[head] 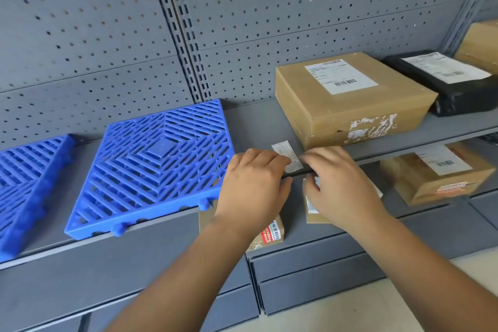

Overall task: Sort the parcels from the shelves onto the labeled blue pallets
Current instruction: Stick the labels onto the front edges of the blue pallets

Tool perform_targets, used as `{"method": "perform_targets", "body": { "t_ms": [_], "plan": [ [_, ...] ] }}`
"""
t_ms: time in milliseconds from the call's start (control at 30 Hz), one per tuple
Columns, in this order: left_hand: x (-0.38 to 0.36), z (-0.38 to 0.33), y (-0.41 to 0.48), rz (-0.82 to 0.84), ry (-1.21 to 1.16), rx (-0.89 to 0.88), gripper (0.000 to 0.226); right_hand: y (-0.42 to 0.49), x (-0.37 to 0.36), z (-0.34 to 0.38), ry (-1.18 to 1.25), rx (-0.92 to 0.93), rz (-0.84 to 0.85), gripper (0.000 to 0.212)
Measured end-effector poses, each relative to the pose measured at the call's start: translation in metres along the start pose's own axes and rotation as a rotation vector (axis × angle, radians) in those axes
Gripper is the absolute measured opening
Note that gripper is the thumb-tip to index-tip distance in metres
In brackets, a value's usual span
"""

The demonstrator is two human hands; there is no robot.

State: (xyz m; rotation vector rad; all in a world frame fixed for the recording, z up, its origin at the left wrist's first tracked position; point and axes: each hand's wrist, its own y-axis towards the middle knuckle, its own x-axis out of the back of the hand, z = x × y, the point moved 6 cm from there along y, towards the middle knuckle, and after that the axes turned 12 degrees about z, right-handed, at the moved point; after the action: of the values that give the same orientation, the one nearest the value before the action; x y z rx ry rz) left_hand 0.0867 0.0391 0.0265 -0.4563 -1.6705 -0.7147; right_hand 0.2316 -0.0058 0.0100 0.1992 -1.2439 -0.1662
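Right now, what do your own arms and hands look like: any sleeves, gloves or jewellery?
The left arm and right arm are bare, no sleeves in view. The left hand and right hand are bare too: no gloves, rings, watch or wristband visible.

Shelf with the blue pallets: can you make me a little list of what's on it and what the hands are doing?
shelf: grey metal, pegboard behind
near blue pallet: lying flat, nothing on it
far blue pallet: left of it, partly out of view
cardboard box: right of the pallets, white label on top
black parcel: right of the box, labelled
paper label: at the shelf's front edge
left hand: fingertips on the paper label
right hand: fingertips at its other end
brown parcels: lower shelf
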Motion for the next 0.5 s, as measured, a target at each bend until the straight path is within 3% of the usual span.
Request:
{"method": "perform_targets", "body": {
  "t_ms": [500],
  "plan": [
    [-0.015,-0.011,0.015,0.045,0.040,-0.045,0.023,-0.001,-0.012,-0.004,0.044,0.029,-0.006,0.025]
  ]
}}
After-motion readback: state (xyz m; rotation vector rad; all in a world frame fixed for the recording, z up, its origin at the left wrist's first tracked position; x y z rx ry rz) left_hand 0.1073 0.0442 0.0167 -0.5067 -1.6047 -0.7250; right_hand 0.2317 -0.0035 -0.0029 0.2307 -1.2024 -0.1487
